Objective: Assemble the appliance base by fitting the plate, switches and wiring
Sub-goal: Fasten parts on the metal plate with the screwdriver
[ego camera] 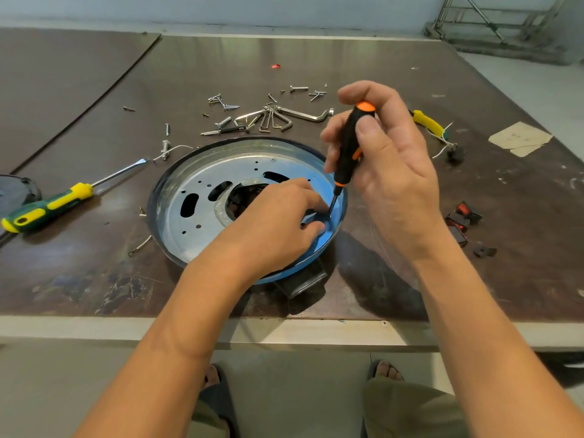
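A round blue appliance base (pixel 338 229) lies on the table with a silver perforated metal plate (pixel 196 184) fitted inside it. My right hand (pixel 385 165) grips a black-and-orange screwdriver (pixel 349 147), held nearly upright, its tip down on the plate's right edge. My left hand (pixel 278 216) rests on the plate, with its fingertips pinching a small part right at the screwdriver tip; the part itself is too small to make out. Red-and-black rocker switches (pixel 464 219) lie loose to the right. A yellow connector with white wires (pixel 429 123) lies behind my right hand.
A green-and-yellow flat screwdriver (pixel 50 208) lies at left. Loose screws, rivets and hex keys (pixel 268 116) are scattered behind the base. Paper scraps (pixel 518 137) sit at far right. A dark round object (pixel 15 191) pokes in at the left edge. The table's front edge (pixel 284 333) is near my body.
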A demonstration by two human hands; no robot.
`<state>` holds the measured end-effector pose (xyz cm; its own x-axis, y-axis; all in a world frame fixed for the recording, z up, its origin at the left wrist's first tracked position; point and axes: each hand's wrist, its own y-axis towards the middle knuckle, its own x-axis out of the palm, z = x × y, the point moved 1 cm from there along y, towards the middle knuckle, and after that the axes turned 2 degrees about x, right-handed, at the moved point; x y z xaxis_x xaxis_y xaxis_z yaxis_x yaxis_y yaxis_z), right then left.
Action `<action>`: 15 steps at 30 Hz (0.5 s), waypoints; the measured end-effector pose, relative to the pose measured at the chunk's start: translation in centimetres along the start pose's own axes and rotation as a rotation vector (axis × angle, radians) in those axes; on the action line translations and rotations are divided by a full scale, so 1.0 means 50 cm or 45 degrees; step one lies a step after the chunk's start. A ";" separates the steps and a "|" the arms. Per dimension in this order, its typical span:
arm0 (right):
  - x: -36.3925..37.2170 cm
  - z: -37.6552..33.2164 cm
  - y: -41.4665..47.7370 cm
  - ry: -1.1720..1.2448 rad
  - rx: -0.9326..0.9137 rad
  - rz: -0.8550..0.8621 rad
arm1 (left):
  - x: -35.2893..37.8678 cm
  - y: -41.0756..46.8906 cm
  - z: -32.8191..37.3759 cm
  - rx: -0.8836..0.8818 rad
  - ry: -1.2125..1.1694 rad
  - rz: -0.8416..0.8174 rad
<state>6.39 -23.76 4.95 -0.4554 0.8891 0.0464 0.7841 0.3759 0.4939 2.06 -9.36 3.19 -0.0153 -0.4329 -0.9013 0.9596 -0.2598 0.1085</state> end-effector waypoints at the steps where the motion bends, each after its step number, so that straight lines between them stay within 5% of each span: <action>1: 0.001 0.001 0.002 0.035 0.009 0.000 | 0.001 0.001 -0.001 0.002 0.004 0.003; 15: 0.010 0.005 0.019 0.292 0.098 0.091 | 0.005 -0.002 0.000 -0.010 -0.009 0.041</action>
<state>7.00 -22.89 5.23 -0.4748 0.8348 0.2787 0.8433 0.3409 0.4154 1.95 -9.44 2.95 0.0139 -0.4470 -0.8944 0.9617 -0.2390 0.1344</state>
